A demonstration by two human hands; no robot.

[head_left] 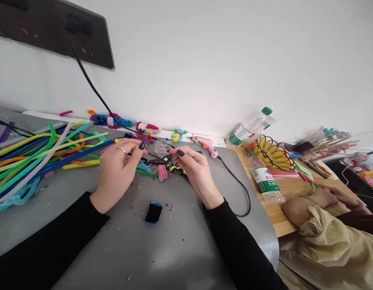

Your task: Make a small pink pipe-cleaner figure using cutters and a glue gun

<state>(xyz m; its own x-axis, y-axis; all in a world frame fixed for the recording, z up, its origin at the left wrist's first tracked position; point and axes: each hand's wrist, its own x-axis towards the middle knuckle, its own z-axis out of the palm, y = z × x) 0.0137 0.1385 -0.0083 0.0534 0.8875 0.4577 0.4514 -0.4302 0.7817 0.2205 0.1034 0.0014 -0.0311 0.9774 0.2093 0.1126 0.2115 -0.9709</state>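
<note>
My left hand point(117, 173) is raised over the table with thumb and fingertips pinched together. Facing it, my right hand point(196, 171) is also pinched. If anything thin is between the fingertips of either, I cannot make it out. Below and between them lie pliers point(159, 161) with a yellow-and-black handle point(178, 172), close to my right hand. A small pink bundle of fuzzy stems point(162, 172) rests just in front of the pliers. Nearer me sits a small black fuzzy block point(153, 212) with blue edges. Behind the hands is a clear plastic packet point(162, 147).
Many coloured pipe cleaners point(53, 153) are heaped at left. Fuzzy figures point(110, 120) line the wall. A pink glue gun point(209, 146) trails a black cord point(245, 193). Water bottles point(265, 179) and a yellow wire basket point(272, 155) stand right, near another person's arms point(310, 205).
</note>
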